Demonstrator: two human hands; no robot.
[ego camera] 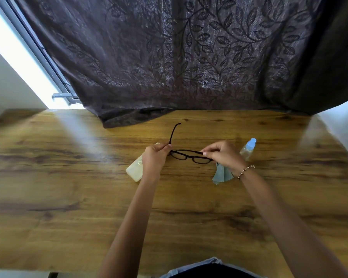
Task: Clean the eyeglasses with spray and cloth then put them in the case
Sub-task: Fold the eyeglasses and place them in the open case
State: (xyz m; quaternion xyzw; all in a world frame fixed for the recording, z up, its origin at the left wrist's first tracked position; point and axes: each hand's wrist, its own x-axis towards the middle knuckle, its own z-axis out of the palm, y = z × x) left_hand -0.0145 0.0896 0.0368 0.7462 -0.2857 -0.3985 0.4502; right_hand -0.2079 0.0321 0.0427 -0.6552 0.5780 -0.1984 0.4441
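Case (134,170) shut, lying on table (68,197) at left, partly under left hand (155,157). Left grip pinches hinge end of eyeglasses (189,155), one temple open, pointing away. Right hand (222,154) pinches other end, frame held above table. Cloth (221,175) beneath right wrist, spray bottle (248,149) just beyond. Cannot tell if lenses wiped; casing still left.

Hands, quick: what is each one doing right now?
Left hand: closed on the eyeglasses at the hinge of the unfolded temple.
Right hand: pinching the other end of the frame.
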